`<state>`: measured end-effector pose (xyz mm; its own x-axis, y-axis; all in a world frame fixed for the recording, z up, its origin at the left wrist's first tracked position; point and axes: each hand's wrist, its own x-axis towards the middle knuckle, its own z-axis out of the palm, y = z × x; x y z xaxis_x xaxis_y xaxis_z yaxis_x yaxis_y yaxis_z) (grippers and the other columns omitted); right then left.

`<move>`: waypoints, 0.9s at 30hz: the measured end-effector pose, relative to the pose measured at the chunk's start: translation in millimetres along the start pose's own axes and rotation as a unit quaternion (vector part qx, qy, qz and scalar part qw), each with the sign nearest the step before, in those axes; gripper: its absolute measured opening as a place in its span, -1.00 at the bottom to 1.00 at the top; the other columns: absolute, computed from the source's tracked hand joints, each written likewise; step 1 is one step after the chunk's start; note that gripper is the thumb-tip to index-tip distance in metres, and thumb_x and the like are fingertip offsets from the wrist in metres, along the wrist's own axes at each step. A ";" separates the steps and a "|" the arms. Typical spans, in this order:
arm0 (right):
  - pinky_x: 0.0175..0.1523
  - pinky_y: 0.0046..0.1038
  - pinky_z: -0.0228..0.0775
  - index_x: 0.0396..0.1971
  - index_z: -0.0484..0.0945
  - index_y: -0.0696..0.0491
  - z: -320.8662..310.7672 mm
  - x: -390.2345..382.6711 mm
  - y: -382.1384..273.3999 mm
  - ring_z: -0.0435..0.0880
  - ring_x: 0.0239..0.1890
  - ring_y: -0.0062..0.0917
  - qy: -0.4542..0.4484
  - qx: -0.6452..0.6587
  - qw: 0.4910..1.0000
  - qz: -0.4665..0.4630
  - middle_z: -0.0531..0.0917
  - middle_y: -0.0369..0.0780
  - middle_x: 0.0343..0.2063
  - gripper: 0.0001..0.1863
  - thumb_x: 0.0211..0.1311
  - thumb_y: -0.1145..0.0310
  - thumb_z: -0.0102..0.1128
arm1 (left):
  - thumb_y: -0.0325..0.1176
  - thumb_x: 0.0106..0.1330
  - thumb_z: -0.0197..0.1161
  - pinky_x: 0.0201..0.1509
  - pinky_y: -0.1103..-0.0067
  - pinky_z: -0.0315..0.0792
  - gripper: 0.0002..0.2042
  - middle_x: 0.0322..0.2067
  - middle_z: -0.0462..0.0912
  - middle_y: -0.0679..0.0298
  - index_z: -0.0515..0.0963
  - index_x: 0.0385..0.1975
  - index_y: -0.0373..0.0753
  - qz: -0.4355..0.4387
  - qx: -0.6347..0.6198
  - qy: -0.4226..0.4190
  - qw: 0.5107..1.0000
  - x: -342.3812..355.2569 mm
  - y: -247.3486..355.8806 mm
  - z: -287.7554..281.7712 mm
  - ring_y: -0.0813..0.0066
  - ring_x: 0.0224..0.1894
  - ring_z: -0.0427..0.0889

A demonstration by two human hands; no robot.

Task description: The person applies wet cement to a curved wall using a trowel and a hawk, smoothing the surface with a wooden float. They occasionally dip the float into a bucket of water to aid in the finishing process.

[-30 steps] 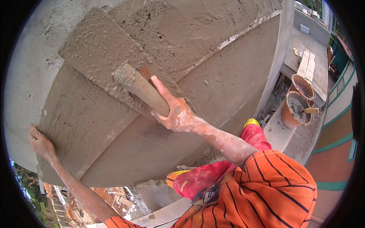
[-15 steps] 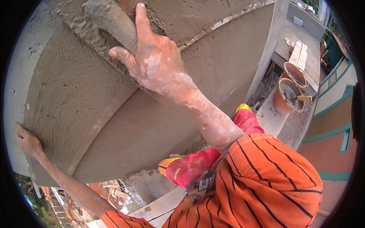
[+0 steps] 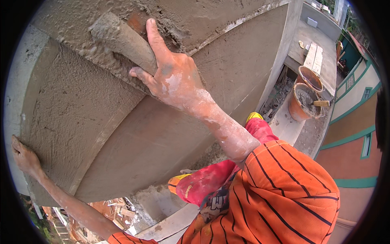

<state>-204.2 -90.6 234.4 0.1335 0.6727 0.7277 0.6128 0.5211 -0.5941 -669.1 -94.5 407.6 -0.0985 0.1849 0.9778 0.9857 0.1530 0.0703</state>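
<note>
My right hand [image 3: 174,77] grips the thick handle [image 3: 130,44] of a mortar-covered plastering float [image 3: 77,36] pressed on the grey plastered wall [image 3: 126,150] at the upper middle. Its index finger lies extended along the float beside an orange-red patch, and the thumb is below the handle. The float's far end runs out toward the top of the view. At the far left my left hand [image 3: 26,156] has its fingers curled on the wall's vertical edge. A pale narrow band [image 3: 239,22] crosses the plaster at upper right.
Two orange buckets stand on boards at right: the nearer [image 3: 298,105] holds grey mortar and a wooden-handled tool [image 3: 321,103]. Behind are planks [image 3: 313,57] on a concrete ledge. A painted building [image 3: 353,150] lies far right. My yellow-shod feet are below, with broken wood [image 3: 113,215] at lower left.
My right hand and the float have moved up the wall and slightly left since a second ago. My left hand stays on the edge, appearing further left as the whole view has shifted.
</note>
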 end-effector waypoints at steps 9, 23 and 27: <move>-0.25 -0.27 0.47 0.40 -0.19 0.25 -29.8 30.6 -1.9 0.61 -0.39 -0.19 0.007 0.022 0.999 0.023 0.54 0.00 -0.48 0.02 0.20 0.11 0.30 | 0.09 0.47 -0.13 0.20 0.40 0.37 -0.45 0.10 0.57 0.09 0.50 0.16 -0.22 0.008 -0.026 0.013 1.000 -2.5 17.5 -10.6 0.11 0.16 0.52; -0.29 -0.25 0.60 0.41 -0.25 0.23 -44.1 38.8 6.3 0.71 -0.52 -0.22 -0.001 0.023 0.999 0.041 0.62 -0.07 -0.64 0.04 0.21 0.14 0.31 | 0.06 0.48 -0.14 0.22 0.41 0.35 -0.46 0.14 0.54 0.09 0.48 0.16 -0.25 0.009 -0.017 0.004 1.000 2.5 0.9 -6.4 0.10 0.18 0.50; -0.12 -0.24 0.60 0.42 -0.14 0.17 -58.1 46.6 -4.3 0.74 -0.32 -0.20 0.018 -0.005 0.995 0.096 0.62 0.10 -0.06 0.06 0.13 0.08 0.39 | 0.07 0.48 -0.15 0.23 0.39 0.34 -0.45 0.15 0.53 0.09 0.47 0.17 -0.25 0.006 0.008 0.007 1.000 1.1 -4.5 9.3 0.11 0.19 0.49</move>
<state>-155.3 -92.0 290.8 0.2759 0.7406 0.6127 0.5808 0.3794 -0.7202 -674.9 -85.9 406.5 -0.0843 0.1736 0.9812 0.9846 0.1657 0.0552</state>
